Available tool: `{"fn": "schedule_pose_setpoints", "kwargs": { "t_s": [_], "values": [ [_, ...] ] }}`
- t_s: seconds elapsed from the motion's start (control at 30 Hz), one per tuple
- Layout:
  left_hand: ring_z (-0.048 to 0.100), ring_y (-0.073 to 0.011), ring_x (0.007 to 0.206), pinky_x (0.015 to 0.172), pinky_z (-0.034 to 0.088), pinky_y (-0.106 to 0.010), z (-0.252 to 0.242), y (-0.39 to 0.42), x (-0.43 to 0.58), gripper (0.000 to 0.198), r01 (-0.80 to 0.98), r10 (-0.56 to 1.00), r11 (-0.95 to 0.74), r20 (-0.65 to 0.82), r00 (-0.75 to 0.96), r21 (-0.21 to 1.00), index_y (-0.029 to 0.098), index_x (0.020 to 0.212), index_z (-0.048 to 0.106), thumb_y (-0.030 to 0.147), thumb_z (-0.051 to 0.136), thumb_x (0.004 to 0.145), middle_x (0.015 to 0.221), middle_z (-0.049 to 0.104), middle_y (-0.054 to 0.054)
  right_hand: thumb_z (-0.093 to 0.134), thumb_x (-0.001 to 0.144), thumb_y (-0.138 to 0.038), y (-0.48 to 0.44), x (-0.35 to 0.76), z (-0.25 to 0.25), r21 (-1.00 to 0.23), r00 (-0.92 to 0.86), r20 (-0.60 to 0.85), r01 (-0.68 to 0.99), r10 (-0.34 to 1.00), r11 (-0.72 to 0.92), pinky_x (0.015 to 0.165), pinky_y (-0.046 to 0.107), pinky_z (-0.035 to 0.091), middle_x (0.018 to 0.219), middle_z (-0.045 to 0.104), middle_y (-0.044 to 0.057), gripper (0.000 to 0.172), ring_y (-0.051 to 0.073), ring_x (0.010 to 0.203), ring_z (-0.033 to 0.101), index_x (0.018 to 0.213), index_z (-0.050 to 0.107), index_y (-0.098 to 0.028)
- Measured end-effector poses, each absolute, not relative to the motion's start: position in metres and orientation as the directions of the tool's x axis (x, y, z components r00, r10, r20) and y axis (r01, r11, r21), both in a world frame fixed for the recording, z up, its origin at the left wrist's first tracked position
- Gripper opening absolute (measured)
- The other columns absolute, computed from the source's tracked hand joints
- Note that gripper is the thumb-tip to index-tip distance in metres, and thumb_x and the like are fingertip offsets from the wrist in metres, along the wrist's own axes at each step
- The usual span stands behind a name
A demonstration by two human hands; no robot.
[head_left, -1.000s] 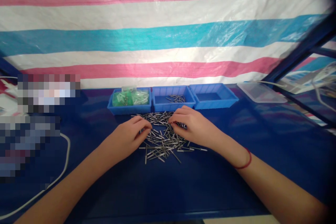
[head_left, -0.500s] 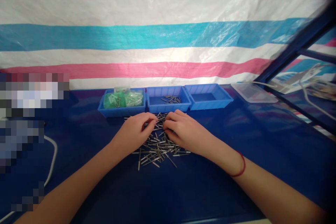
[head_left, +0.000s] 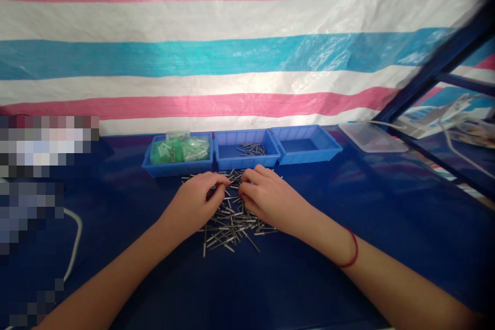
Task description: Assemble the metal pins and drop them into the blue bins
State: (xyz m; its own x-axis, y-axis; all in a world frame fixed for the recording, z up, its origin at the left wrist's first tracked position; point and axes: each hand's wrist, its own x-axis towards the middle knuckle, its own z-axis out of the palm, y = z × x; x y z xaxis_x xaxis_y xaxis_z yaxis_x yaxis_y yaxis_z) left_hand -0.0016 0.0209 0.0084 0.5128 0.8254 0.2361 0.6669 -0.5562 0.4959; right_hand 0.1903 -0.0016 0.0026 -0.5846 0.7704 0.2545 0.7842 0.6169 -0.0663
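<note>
A loose pile of blind rivets (head_left: 232, 227), thin and silvery, lies on the dark blue table (head_left: 240, 289). My left hand (head_left: 195, 197) is over the pile's left side, thumb and forefinger brought together in a pinch; whatever is between the tips is too small to make out. Across from it, my right hand (head_left: 270, 193) has its fingers curled down among the rivets, and its fingertips are partly hidden. A small gap separates the two hands. Just behind the pile, a blue middle bin (head_left: 247, 162) holds a few more rivets (head_left: 253, 149).
Left of the middle bin, another blue bin (head_left: 178, 169) contains green and clear bags (head_left: 170, 150). A third blue bin (head_left: 315, 157) adjoins on the right, beside a translucent plastic lid (head_left: 373, 137). A striped sheet (head_left: 247, 56) hangs behind; a white cable (head_left: 77, 237) lies left.
The view has shifted slightly, so the bins and pile appear a little lower. Both hands stay over the pile, with the right fingers moving slightly among the rivets.
</note>
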Motion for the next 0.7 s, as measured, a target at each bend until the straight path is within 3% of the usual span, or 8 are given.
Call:
{"fn": "schedule_pose_setpoints", "kwargs": {
  "t_s": [0.17, 0.4, 0.47, 0.53, 0.7],
  "values": [
    [0.062, -0.0176, 0.079, 0.077, 0.047, -0.029, 0.006, 0.021, -0.002, 0.02, 0.668, 0.824, -0.558, 0.228, 0.52, 0.492, 0.02, 0.093, 0.067, 0.019, 0.048, 0.087, 0.089, 0.07, -0.003, 0.053, 0.089, -0.022, -0.003, 0.189, 0.004, -0.102, -0.598, 0.233, 0.769, 0.767, 0.63, 0.077, 0.034, 0.041, 0.087, 0.059, 0.008, 0.017, 0.02, 0.085, 0.048, 0.085, 0.068, -0.016],
    [0.061, -0.0174, 0.076, 0.08, 0.046, -0.031, 0.006, 0.02, -0.001, 0.02, 0.667, 0.825, -0.555, 0.23, 0.516, 0.496, 0.019, 0.094, 0.067, 0.019, 0.049, 0.087, 0.086, 0.07, -0.003, 0.046, 0.091, -0.014, -0.002, 0.185, -0.004, -0.003, -0.613, 0.228, 0.776, 0.756, 0.631, 0.079, 0.036, 0.042, 0.089, 0.058, 0.011, 0.017, 0.022, 0.087, 0.05, 0.087, 0.063, -0.013],
    [0.06, -0.0174, 0.075, 0.079, 0.046, -0.031, 0.007, 0.02, -0.002, 0.02, 0.674, 0.835, -0.544, 0.24, 0.496, 0.5, 0.019, 0.096, 0.067, 0.019, 0.049, 0.086, 0.087, 0.069, -0.004, 0.042, 0.091, -0.013, -0.001, 0.185, -0.006, -0.024, -0.598, 0.249, 0.782, 0.761, 0.623, 0.078, 0.037, 0.042, 0.09, 0.058, 0.011, 0.019, 0.023, 0.086, 0.049, 0.088, 0.061, -0.012],
    [0.06, -0.0168, 0.075, 0.076, 0.046, -0.03, 0.008, 0.019, -0.002, 0.022, 0.662, 0.845, -0.529, 0.252, 0.472, 0.531, 0.019, 0.101, 0.066, 0.021, 0.053, 0.084, 0.088, 0.069, -0.003, 0.04, 0.092, -0.013, 0.0, 0.186, -0.007, -0.135, -0.553, 0.297, 0.783, 0.779, 0.607, 0.078, 0.037, 0.041, 0.091, 0.057, 0.012, 0.018, 0.023, 0.086, 0.05, 0.089, 0.058, -0.013],
    [0.058, -0.0142, 0.069, 0.063, 0.045, -0.025, 0.008, 0.013, 0.001, 0.027, 0.539, 0.903, -0.405, 0.231, 0.362, 0.738, 0.02, 0.103, 0.066, 0.033, 0.063, 0.08, 0.083, 0.069, -0.001, 0.04, 0.093, -0.016, -0.006, 0.184, 0.001, -0.601, -0.369, 0.358, 0.612, 0.858, 0.514, 0.071, 0.029, 0.042, 0.085, 0.059, 0.005, 0.012, 0.017, 0.078, 0.053, 0.091, 0.052, -0.017]
  ]
}}
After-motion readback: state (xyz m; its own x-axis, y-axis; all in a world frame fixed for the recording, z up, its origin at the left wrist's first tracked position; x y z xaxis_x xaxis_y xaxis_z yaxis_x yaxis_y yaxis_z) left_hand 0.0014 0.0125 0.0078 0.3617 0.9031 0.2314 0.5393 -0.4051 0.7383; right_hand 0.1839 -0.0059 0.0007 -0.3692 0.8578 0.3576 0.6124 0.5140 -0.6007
